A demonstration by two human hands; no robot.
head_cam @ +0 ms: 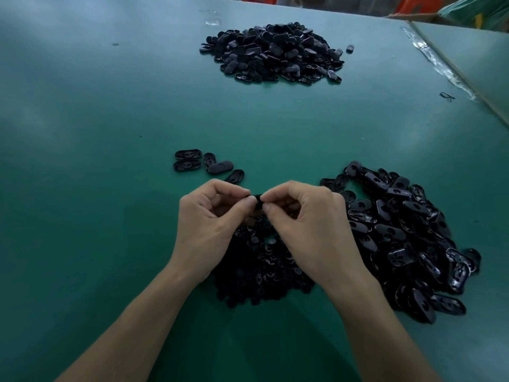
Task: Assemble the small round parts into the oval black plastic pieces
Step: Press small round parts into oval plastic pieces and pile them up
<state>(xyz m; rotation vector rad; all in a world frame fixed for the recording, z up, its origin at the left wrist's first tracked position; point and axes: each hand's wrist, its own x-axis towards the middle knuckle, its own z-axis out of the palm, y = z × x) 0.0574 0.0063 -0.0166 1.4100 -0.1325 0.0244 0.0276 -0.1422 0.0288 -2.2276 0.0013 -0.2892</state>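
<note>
Left hand (pixel 208 216) and right hand (pixel 303 216) pinching one small black plastic part (pixel 257 199) between fingertips — above near heap of small round black parts (pixel 261 271), loose pile of oval black plastic pieces (pixel 407 238) right.

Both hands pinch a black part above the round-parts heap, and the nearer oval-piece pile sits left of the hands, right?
Not quite. The head view shows the nearer oval-piece pile to the right of the hands, beside the right hand. The rest holds: the left hand and right hand pinch a black part above the round-parts heap.
</note>
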